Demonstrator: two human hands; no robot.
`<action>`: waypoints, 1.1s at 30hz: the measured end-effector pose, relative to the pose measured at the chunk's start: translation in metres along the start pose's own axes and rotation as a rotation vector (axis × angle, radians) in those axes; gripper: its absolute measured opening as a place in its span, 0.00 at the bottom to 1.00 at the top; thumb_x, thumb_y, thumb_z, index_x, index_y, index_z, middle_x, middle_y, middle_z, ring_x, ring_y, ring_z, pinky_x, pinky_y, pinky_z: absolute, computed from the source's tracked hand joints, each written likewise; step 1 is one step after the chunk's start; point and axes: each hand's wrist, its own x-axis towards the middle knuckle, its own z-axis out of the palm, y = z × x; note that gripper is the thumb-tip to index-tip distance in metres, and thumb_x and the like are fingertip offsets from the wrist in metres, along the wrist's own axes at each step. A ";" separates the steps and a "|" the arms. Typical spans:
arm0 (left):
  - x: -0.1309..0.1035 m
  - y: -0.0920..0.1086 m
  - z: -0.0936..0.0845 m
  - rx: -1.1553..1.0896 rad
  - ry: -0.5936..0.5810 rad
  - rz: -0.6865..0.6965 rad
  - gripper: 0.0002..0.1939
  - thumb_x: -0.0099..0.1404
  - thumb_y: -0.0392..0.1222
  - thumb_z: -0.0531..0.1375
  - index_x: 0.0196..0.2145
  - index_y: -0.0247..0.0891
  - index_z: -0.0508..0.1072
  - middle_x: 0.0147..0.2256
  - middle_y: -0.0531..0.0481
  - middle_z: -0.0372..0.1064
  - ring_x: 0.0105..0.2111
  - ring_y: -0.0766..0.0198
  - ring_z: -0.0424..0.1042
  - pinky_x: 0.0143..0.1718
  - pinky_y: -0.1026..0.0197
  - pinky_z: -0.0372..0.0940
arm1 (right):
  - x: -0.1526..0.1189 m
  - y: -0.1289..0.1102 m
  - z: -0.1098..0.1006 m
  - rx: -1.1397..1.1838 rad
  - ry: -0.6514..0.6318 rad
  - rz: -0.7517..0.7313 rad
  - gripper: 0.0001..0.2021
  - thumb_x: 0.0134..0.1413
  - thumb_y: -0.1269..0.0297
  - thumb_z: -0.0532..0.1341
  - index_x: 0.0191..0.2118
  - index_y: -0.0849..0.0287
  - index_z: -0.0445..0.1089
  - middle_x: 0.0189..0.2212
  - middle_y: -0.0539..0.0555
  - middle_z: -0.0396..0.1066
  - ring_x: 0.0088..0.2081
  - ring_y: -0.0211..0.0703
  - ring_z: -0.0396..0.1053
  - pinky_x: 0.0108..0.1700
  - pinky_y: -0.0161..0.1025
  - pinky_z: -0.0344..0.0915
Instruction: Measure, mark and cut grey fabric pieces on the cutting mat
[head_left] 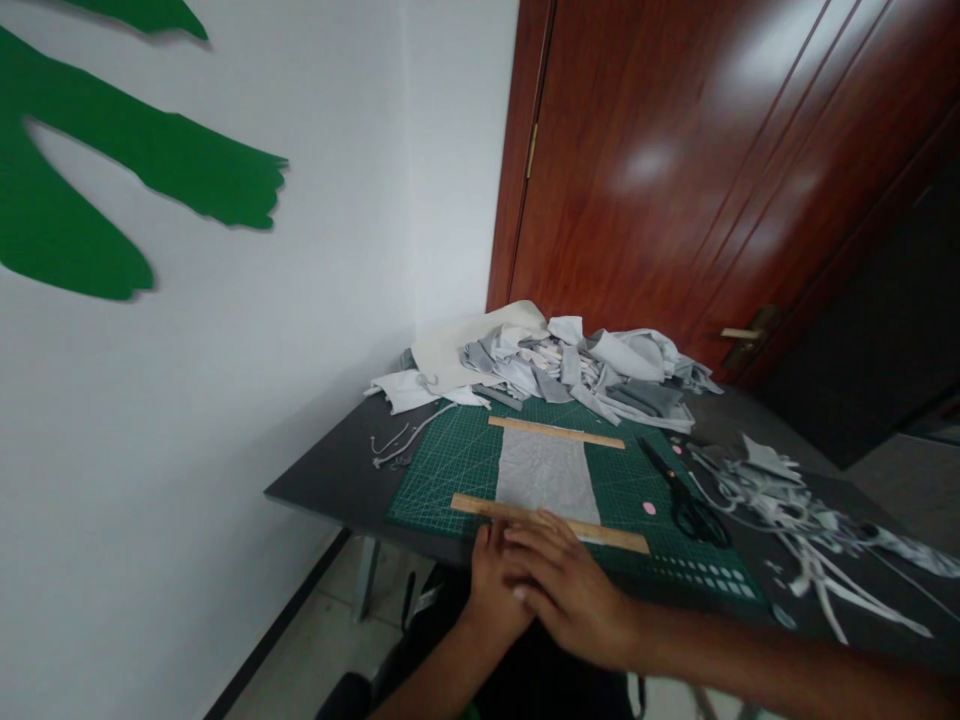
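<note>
My right hand (577,595) lies over my left hand (496,590) at the front edge of the table, with its fingers stretched out. The left hand's fingers are partly covered; those that show look loosely extended. Neither hand appears to hold anything. Just beyond the fingertips, a wooden ruler (619,537) lies across the near end of a light grey piece of fabric (546,470). A second wooden ruler (559,432) crosses the fabric's far end. Both rulers and the fabric lie on a green cutting mat (450,460).
Black-handled scissors (694,515) rest on the mat's right side, near a small pink piece (649,508). Piled fabric scraps (555,365) fill the back of the table. Cut strips (795,500) are heaped at right. A wall (322,330) and a wooden door (637,180) stand behind.
</note>
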 end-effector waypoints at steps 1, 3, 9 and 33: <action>0.002 0.002 -0.003 -0.028 -0.011 -0.022 0.10 0.66 0.46 0.64 0.45 0.46 0.79 0.42 0.49 0.76 0.43 0.53 0.69 0.44 0.49 0.62 | 0.013 0.014 -0.006 -0.032 -0.018 0.022 0.20 0.64 0.64 0.60 0.61 0.51 0.69 0.61 0.57 0.71 0.64 0.53 0.66 0.72 0.62 0.49; 0.004 0.004 -0.009 -0.048 -0.041 -0.058 0.13 0.67 0.50 0.63 0.43 0.41 0.79 0.43 0.47 0.76 0.44 0.51 0.69 0.45 0.47 0.62 | 0.041 0.049 -0.014 -0.130 -0.056 0.147 0.15 0.67 0.65 0.57 0.56 0.54 0.73 0.59 0.56 0.73 0.62 0.50 0.68 0.71 0.57 0.52; -0.012 -0.004 -0.008 -0.046 0.015 -0.009 0.23 0.68 0.59 0.61 0.49 0.37 0.78 0.49 0.44 0.76 0.50 0.49 0.69 0.53 0.46 0.61 | 0.101 0.153 -0.023 -0.265 0.018 0.495 0.15 0.71 0.70 0.52 0.53 0.59 0.74 0.53 0.60 0.76 0.56 0.48 0.72 0.61 0.46 0.65; -0.019 -0.009 -0.006 -0.040 -0.078 0.064 0.34 0.67 0.68 0.58 0.55 0.36 0.76 0.54 0.40 0.74 0.54 0.47 0.68 0.54 0.45 0.60 | 0.096 0.209 -0.020 -0.309 -0.073 0.650 0.16 0.69 0.69 0.54 0.50 0.60 0.79 0.53 0.60 0.78 0.55 0.49 0.70 0.59 0.42 0.59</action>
